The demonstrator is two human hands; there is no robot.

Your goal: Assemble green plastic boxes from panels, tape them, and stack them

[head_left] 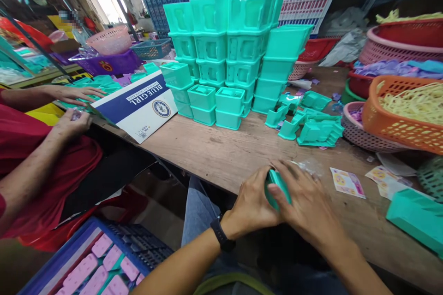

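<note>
Both my hands are closed around one teal plastic piece (277,186) at the table's front edge. My left hand (254,200), with a dark watch on its wrist, wraps it from the left. My right hand (308,198) grips it from the right, fingers over its top and thumb across the near face. Most of the piece is hidden by the hands, so its full shape does not show. Beyond them lie several loose teal plastic parts (318,129). Printed paper cards (347,182) and a larger teal piece (417,221) rest to the right.
Tall stacks of teal boxes (211,73) stand at the back of the wooden table (194,147). A Blue Girl carton (141,106) is left of them. Baskets, one orange (398,124), crowd the right. A co-worker (44,161) sits left, above a blue crate (138,239) of pink-and-teal items.
</note>
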